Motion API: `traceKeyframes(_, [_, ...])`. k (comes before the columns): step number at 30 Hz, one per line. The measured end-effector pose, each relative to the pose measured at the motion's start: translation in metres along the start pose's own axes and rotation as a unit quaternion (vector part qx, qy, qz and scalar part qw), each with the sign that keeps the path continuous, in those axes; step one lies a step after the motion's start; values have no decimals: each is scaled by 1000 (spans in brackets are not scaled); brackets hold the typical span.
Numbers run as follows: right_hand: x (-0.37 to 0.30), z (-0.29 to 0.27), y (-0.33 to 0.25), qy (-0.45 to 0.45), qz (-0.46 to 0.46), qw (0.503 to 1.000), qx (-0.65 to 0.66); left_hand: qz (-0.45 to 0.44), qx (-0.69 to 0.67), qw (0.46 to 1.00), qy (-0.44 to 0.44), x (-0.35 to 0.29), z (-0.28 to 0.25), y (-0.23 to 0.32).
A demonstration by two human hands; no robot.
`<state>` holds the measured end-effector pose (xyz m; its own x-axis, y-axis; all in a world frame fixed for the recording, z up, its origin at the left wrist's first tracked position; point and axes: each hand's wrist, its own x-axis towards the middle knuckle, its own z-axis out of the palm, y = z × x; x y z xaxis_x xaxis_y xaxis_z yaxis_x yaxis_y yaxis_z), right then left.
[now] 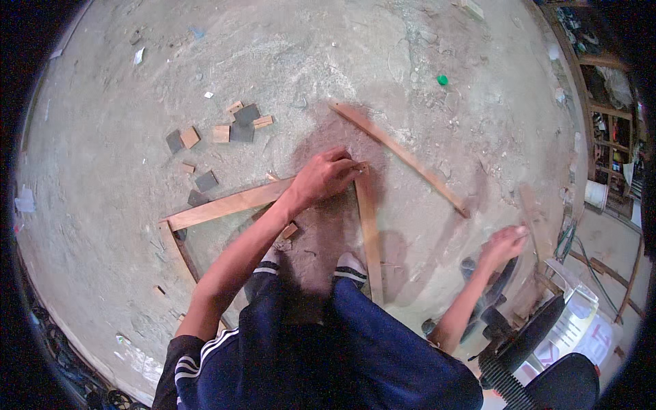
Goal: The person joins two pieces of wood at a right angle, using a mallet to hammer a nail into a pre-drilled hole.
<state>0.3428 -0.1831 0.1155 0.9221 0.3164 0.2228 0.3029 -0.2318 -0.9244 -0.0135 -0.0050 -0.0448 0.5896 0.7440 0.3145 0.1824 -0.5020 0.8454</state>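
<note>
My left hand (324,176) is closed at the corner where two wooden strips meet, fingertips pinched together by the joint. Whatever is between those fingertips is too small to make out. One wooden strip (232,206) runs left from the corner, partly under my wrist; another wooden strip (369,239) comes toward my feet. At the far left end a third strip (179,249) joins and passes behind my left forearm. My right hand (504,244) is stretched out to the right, blurred, its fingertips beside a blurred wooden strip (536,222); whether they grip it is unclear.
A loose wooden strip (403,157) lies beyond the corner. Small wood blocks and dark square pieces (241,132) are scattered at the left. Dark tool-like objects (495,287) lie beneath my right forearm. A black chair-like object (564,383), cables and a shelf (611,137) border the right.
</note>
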Motion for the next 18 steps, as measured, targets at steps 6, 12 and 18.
traceKeyframes(6, [-160,16,5,-289,-60,934,-200,13,-3,1000,-11,2,6,-5])
traceKeyframes(12, [-204,58,-14,-369,-74,908,-186,-17,-41,999,-31,5,-4,6])
traceKeyframes(18, [-209,68,-36,-378,-175,883,-216,-11,-24,999,-31,2,-2,-1])
